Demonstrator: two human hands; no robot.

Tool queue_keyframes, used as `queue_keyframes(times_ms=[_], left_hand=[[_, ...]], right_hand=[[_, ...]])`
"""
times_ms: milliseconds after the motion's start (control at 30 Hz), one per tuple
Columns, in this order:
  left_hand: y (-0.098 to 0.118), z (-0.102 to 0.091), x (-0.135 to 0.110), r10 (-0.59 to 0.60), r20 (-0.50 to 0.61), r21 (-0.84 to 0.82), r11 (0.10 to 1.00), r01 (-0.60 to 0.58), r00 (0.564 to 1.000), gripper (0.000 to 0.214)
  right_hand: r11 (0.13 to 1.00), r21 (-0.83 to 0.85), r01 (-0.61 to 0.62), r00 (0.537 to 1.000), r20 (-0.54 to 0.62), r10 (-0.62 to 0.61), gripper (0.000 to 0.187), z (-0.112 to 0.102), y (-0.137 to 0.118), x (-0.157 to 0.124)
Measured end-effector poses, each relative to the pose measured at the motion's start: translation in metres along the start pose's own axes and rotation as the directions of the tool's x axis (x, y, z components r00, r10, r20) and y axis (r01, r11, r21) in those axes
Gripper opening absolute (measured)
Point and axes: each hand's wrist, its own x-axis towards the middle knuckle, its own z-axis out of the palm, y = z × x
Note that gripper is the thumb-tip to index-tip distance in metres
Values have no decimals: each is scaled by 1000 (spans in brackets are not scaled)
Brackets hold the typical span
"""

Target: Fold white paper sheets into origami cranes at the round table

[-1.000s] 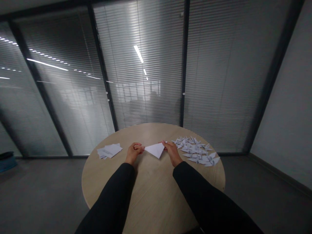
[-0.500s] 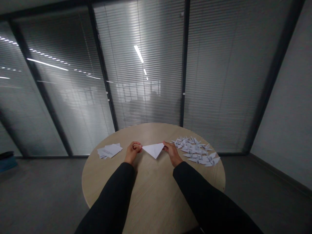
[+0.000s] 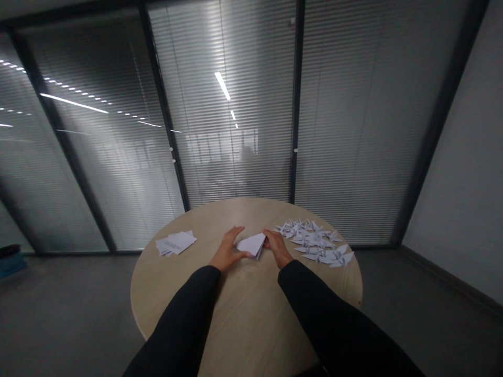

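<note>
At the far left, a blue container (image 3: 10, 266) sits on the grey floor, beyond the round wooden tabletop (image 3: 243, 319), which fills the lower middle of the view. Taking 12 o'clock as the far edge of the tabletop, a loose stack of white paper sheets (image 3: 175, 243) lies near the rim at about 10 o'clock, with printing visible on its top sheet. To its right comes the left hand (image 3: 228, 251), reaching out of a black sleeve (image 3: 183, 314). This hand is open, with its fingers spread and its thumb side against the left end of the folded white paper (image 3: 251, 245). The paper lies between the two hands, a little toward 12 o'clock from the middle of the tabletop, and its layers show along its lower right edge. The right hand (image 3: 276, 247), coming from the other black sleeve (image 3: 326, 309), closes on the paper's right end, with its fingertips together at the corner. Just beside that hand, a heap of many white paper cranes (image 3: 314, 243) spreads toward the rim at about 2 o'clock. Behind the tabletop runs a glass partition with slatted blinds (image 3: 236, 115), and a pale wall (image 3: 459, 157) closes off the far right.
</note>
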Motion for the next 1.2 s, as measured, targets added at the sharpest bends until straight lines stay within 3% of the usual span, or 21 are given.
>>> queue_keyframes(times_ms=[133,300,467,567,633,733,800,867,933,1033,1200], left_hand=[[6,6,-3,42,153,112,992,-60,987,87],[12,8,-5,44,195,99,993,-65,980,60],[15,8,-6,-6,151,63,998,-4,989,44],[6,10,-3,-167,56,62,985,163,984,38],[-4,12,-1,-267,-46,61,961,270,963,35],[-17,14,3,-389,-71,-132,916,378,918,29],[-22,12,4,-440,-64,-196,885,421,895,28],[-22,9,4,-449,-112,-112,892,438,886,24],[-20,6,4,-444,-140,-32,895,444,885,20],[-18,3,4,-464,-142,-72,886,458,874,20],[-23,4,4,-528,-158,-358,818,450,835,18]], right_hand=[[999,-43,22,997,70,-19,23,2,-7,-9],[996,-82,33,992,126,-23,25,4,-8,-11],[988,-149,46,985,169,-20,38,4,0,-4],[965,-231,124,975,210,-75,48,4,3,-2],[933,-283,221,964,211,-165,43,4,2,-4],[835,-344,430,898,256,-357,46,4,-4,-10],[739,-347,577,806,390,-446,57,5,-9,-15],[647,-340,682,716,489,-498,58,6,-13,-20],[596,-343,726,669,552,-498,51,7,-14,-23],[569,-355,741,651,589,-480,36,8,-12,-23],[577,-356,735,652,604,-457,22,6,-10,-21]])
